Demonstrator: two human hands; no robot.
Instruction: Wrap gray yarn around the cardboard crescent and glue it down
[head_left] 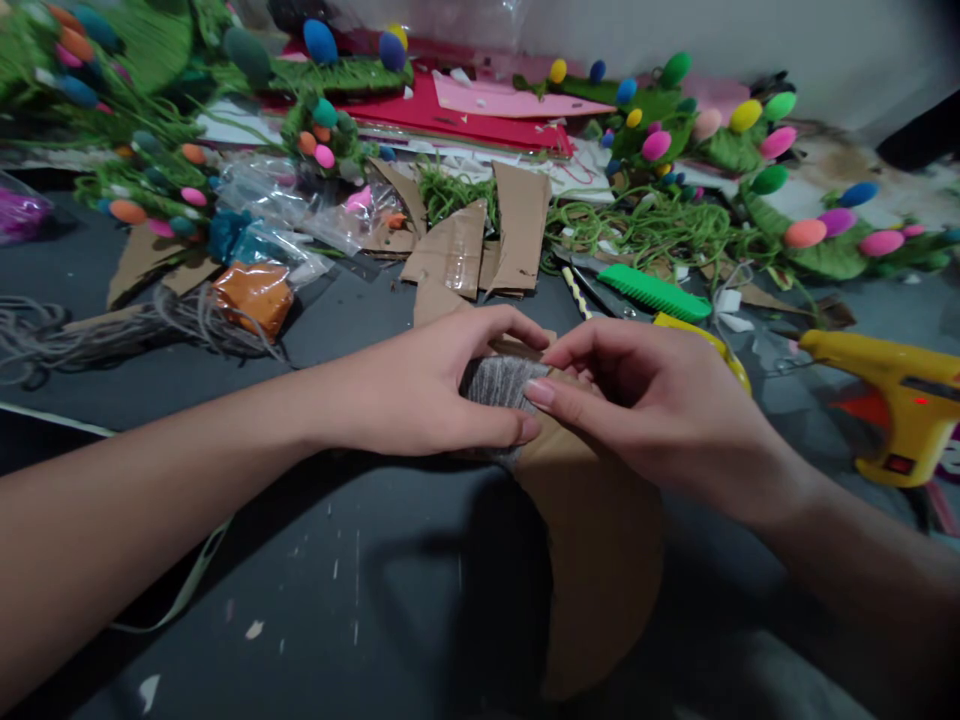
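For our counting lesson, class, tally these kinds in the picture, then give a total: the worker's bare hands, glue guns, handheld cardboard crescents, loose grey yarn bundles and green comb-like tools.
Bare hands: 2 (left hand, right hand)
Yellow glue gun: 1
Cardboard crescent, partly wrapped: 1
Loose grey yarn bundle: 1
Green comb-like tool: 1
Total: 6

Yarn wrap [496, 385]: grey, finely streaked lighter and darker — inside the grip
Cardboard [606, 545]: plain brown, reaching below the grip
Glue gun [892, 375]: yellow with a tiny red light, right of the grip
Cord [180, 312]: grey, left of the grip
Packet [253, 298]: orange, left of the grip
Table [315, 580]: dark grey, white-flecked below the grip
Sheet [420, 105]: red — far beyond the grip
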